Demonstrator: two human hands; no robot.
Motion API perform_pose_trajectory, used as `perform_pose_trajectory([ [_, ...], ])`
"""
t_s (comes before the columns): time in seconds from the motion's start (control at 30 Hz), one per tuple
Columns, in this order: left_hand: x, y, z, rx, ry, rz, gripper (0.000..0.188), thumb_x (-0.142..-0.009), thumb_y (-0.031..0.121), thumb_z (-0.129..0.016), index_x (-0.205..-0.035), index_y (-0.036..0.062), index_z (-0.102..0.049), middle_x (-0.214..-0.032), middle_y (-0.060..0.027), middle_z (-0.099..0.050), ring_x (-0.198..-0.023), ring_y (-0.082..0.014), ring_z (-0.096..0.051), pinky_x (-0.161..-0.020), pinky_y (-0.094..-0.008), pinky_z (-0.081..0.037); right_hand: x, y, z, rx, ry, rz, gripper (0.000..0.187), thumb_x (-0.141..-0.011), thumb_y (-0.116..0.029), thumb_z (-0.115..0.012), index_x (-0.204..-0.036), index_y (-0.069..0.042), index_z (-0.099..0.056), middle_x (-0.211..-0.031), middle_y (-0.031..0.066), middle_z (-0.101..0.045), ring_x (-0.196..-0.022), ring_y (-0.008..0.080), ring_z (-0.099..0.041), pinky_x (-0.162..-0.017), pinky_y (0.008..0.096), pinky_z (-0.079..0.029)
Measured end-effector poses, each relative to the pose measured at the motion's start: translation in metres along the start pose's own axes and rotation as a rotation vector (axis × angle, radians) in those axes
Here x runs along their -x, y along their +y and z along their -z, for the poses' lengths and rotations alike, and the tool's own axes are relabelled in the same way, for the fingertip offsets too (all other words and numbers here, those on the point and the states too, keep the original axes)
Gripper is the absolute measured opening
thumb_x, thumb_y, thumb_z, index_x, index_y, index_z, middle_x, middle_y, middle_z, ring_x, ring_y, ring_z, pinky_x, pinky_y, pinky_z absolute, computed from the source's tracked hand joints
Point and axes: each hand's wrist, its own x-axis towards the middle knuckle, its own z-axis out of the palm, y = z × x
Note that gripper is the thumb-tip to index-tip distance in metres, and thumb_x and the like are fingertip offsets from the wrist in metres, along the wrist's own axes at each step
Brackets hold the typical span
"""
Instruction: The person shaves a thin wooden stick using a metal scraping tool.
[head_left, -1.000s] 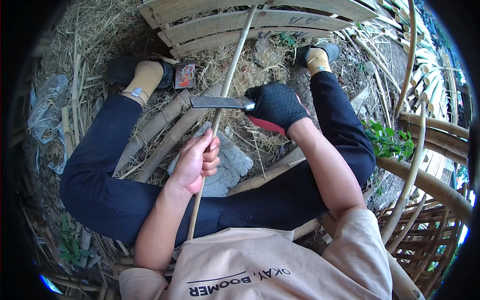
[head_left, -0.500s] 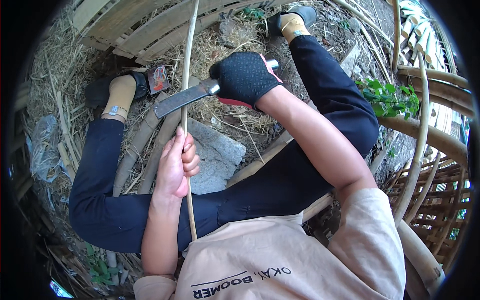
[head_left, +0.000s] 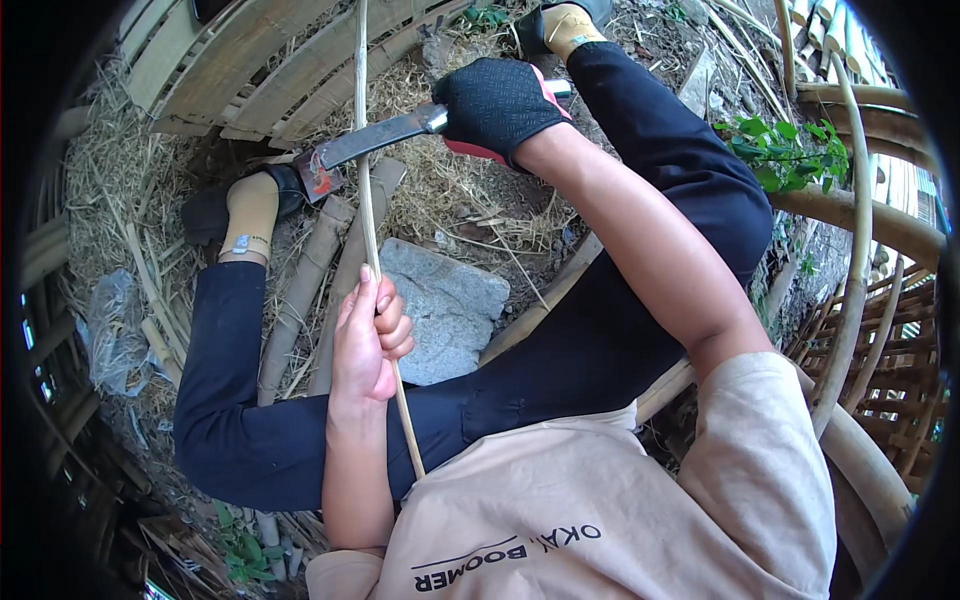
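Note:
My bare left hand [head_left: 367, 338] grips a long thin bamboo strip [head_left: 364, 170] that runs from near my chest up past the top of the view. In a black glove, my right hand [head_left: 497, 103] is closed around the handle of a broad dark knife [head_left: 365, 146]. The blade lies across the strip, well above my left hand, its tip pointing left. I sit with both legs in dark trousers spread to either side of the strip.
A flat grey stone [head_left: 447, 305] lies on the ground between my legs, beside two thick bamboo poles [head_left: 320, 265]. Bamboo slats [head_left: 230, 70] lean at the top left, curved bamboo frames [head_left: 860, 250] stand at the right, and dry shavings cover the ground.
The knife has moved up along the strip, away from my left hand, and the blade now tilts down to the left. My left hand kept its grip.

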Motion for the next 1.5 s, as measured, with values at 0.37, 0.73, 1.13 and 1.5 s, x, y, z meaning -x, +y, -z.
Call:
perform_pose_trajectory([
  [0.37,0.005,-0.011,-0.003,-0.046,-0.015,0.03,0.041,-0.109,0.042,-0.039,-0.08,0.0142,-0.043,-0.056,0.0101,-0.023,-0.043,-0.0014,-0.017,-0.038,-0.0218,-0.014,-0.011,0.02,0.013,0.003,-0.039,-0.157,0.028,-0.082,-0.031,-0.062,-0.104,-0.022,-0.078,-0.094,0.013,-0.075,-0.09,0.0321,-0.073,-0.082,0.044,-0.057],
  [0.73,0.002,-0.004,-0.003,-0.004,-0.014,0.039,0.039,-0.11,0.039,-0.037,-0.08,0.0147,-0.042,-0.056,0.0099,-0.023,-0.043,-0.0013,-0.017,-0.037,-0.0203,-0.014,0.003,-0.011,0.005,-0.11,-0.13,0.163,0.025,-0.079,-0.03,-0.065,-0.096,-0.015,-0.076,-0.088,0.0161,-0.073,-0.086,0.0336,-0.072,-0.08,0.0443,-0.057],
  [1.13,0.002,-0.005,-0.006,-0.033,-0.028,0.028,0.038,-0.11,0.039,-0.038,-0.081,0.0142,-0.043,-0.056,0.0096,-0.024,-0.043,-0.0016,-0.019,-0.038,-0.0215,-0.015,-0.017,0.019,0.004,-0.051,0.016,-0.189,0.029,-0.084,-0.037,-0.065,-0.096,-0.013,-0.076,-0.089,0.0178,-0.073,-0.085,0.0355,-0.072,-0.08,0.0449,-0.057],
  [1.5,0.003,-0.002,-0.009,-0.026,-0.012,0.033,0.037,-0.11,0.038,-0.039,-0.082,0.0138,-0.044,-0.057,0.0098,-0.024,-0.044,-0.001,-0.018,-0.038,-0.0202,-0.016,0.005,-0.007,0.016,-0.02,-0.083,0.352,0.021,-0.078,-0.026,-0.068,-0.095,-0.014,-0.074,-0.083,0.015,-0.073,-0.08,0.0335,-0.072,-0.074,0.0449,-0.056],
])
